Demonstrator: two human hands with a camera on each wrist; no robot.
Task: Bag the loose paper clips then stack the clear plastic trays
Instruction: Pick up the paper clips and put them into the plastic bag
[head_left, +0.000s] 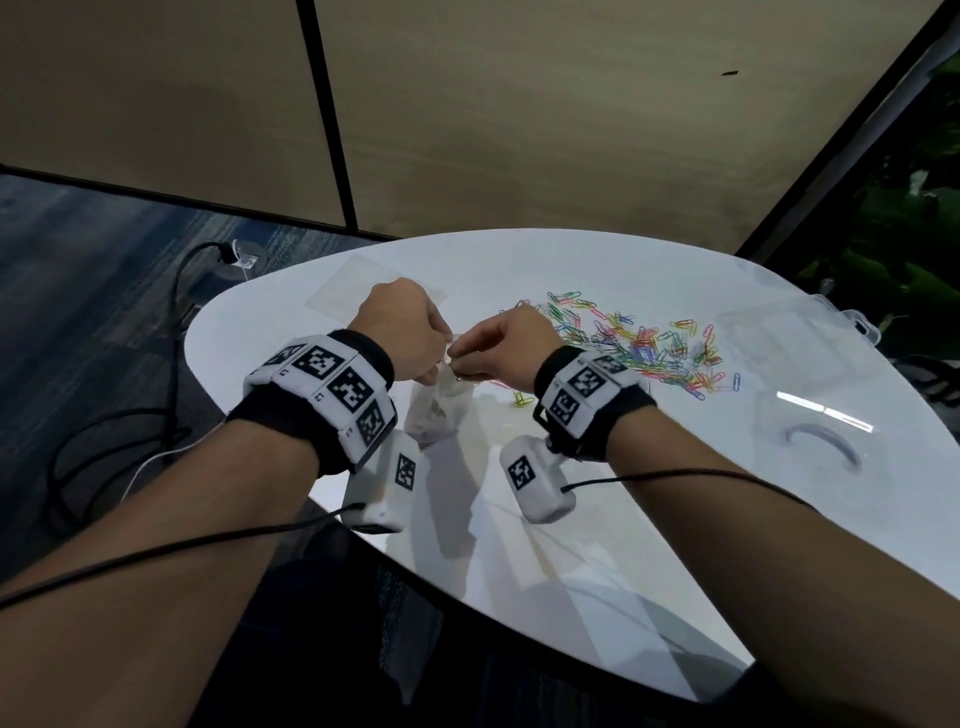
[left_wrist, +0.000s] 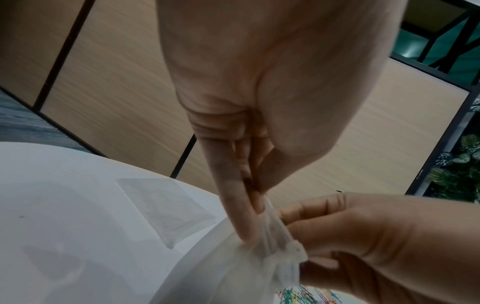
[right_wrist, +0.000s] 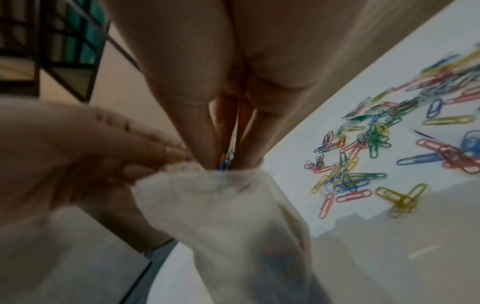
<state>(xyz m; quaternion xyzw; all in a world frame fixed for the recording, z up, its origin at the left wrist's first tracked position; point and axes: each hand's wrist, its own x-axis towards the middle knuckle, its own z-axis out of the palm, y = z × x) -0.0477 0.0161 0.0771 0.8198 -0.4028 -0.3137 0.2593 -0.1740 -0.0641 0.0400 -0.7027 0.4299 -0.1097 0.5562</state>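
My left hand pinched the rim of the small translucent bag between thumb and fingers, holding its mouth up above the white worktop. My right hand was at the same opening, fingertips bunched together and closed on a few paper clips, which pointed down into the mouth of the bag. The bag hung below both hands; dim colour showed through its lower part in the right wrist view, possibly clips already inside, though the blur left that uncertain. The loose paper clips, in mixed colours, lay scattered on the worktop just right of my right hand. Clear plastic trays sat near the far right edge of the worktop, beyond the clips. A flat clear bag lay on the worktop beyond my left hand. Both wrists carried marker-printed bands with cables attached.
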